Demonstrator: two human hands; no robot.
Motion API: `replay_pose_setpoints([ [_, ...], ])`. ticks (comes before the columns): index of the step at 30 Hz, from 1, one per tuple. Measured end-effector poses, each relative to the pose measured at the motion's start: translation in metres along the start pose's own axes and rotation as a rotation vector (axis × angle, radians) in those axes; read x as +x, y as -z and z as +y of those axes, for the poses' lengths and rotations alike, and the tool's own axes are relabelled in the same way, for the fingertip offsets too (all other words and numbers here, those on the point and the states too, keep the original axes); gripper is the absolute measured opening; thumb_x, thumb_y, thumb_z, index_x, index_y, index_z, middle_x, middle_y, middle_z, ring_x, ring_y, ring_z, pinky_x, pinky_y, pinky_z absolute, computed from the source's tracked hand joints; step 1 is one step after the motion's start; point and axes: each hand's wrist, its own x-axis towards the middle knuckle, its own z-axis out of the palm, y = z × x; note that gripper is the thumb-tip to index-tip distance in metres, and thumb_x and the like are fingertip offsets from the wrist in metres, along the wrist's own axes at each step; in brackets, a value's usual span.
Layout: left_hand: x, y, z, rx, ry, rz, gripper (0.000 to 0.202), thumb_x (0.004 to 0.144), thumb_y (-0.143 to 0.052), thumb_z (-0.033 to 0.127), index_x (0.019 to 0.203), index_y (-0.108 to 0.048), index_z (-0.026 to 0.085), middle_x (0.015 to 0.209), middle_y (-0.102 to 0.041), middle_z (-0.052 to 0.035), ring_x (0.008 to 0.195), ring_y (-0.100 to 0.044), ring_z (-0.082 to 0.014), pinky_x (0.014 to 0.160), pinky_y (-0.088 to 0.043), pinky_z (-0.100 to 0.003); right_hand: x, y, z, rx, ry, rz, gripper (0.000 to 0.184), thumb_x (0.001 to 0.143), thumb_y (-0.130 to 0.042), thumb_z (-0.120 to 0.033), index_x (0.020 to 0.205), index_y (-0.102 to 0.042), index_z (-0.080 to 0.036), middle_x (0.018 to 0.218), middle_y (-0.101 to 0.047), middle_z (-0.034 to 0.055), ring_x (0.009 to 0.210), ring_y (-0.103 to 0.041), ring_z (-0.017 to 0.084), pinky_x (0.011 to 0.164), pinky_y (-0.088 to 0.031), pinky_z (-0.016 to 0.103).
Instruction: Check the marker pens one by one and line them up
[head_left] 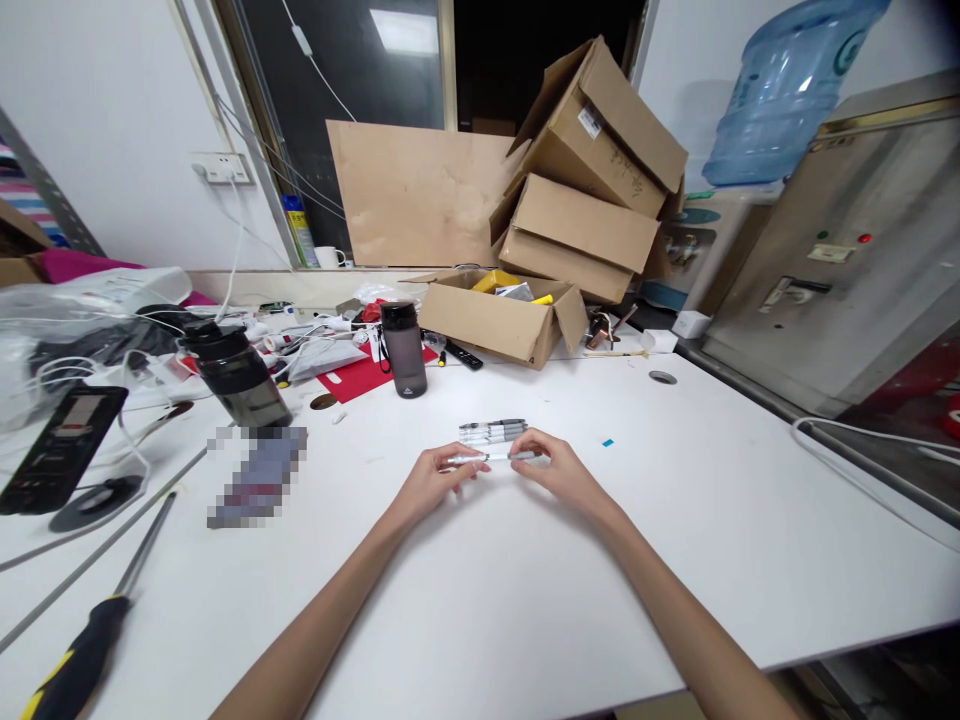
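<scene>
Both of my hands meet over the middle of the white table (675,520), holding one grey-and-white pen (491,457) level between them. My left hand (435,478) pinches its left end and my right hand (551,468) pinches its right end. Just beyond my fingers, several more pens of the same kind (493,431) lie side by side on the table.
A grey bottle (403,348) and a dark bottle (237,375) stand to the back left among cables. An open cardboard box (501,318) and stacked boxes (592,180) sit behind. A screwdriver (90,640) lies at the front left, a phone (60,445) on a stand at the far left.
</scene>
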Motion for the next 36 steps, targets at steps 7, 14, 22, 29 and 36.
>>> replay_pose_setpoints([
  [7,0.0,-0.001,0.002,0.001,0.026,0.003,0.036,0.085,-0.067,0.043,0.107,-0.073,0.015,0.105,-0.078,-0.0129,0.085,-0.068,-0.022,0.057,-0.046,-0.024,0.001,-0.002,-0.001,0.033,-0.033,0.003,0.021,0.092,-0.06,-0.039,0.093,-0.07,-0.021,0.093,-0.072,0.0044,0.091,-0.066,0.021,0.083,-0.048,0.034],
  [14,-0.003,-0.002,0.01,0.018,0.077,0.018,0.035,0.082,-0.069,0.044,0.105,-0.076,0.018,0.101,-0.079,-0.0083,0.068,-0.061,-0.0159,0.051,-0.038,-0.022,0.0,-0.002,-0.003,0.033,-0.008,0.007,0.015,0.086,-0.065,-0.03,0.099,-0.069,-0.022,0.105,-0.071,0.0032,0.102,-0.065,0.021,0.095,-0.047,0.036],
  [22,-0.002,-0.002,0.011,0.008,0.102,0.045,0.04,0.081,-0.07,0.047,0.108,-0.076,0.018,0.098,-0.079,-0.0087,0.067,-0.059,-0.0154,0.051,-0.034,-0.023,0.0,-0.004,-0.006,0.076,-0.019,0.002,0.015,0.087,-0.066,-0.031,0.098,-0.07,-0.022,0.104,-0.071,0.0034,0.101,-0.065,0.021,0.092,-0.05,0.035],
  [29,-0.001,-0.003,0.009,-0.025,0.116,0.04,0.039,0.082,-0.072,0.047,0.108,-0.076,0.017,0.1,-0.079,-0.0101,0.072,-0.058,-0.0162,0.051,-0.035,-0.022,0.0,-0.005,-0.006,0.085,-0.058,0.034,0.017,0.091,-0.06,-0.035,0.093,-0.071,-0.021,0.095,-0.072,0.0039,0.087,-0.066,0.02,0.079,-0.052,0.033],
  [36,-0.001,-0.008,0.005,-0.13,0.126,0.067,0.039,0.081,-0.074,0.048,0.103,-0.074,0.016,0.097,-0.078,-0.0111,0.065,-0.057,-0.0138,0.052,-0.037,-0.022,0.003,-0.004,-0.001,0.079,0.089,0.082,0.013,0.082,-0.06,-0.017,0.092,-0.067,-0.021,0.097,-0.069,0.0026,0.095,-0.065,0.019,0.091,-0.049,0.034],
])
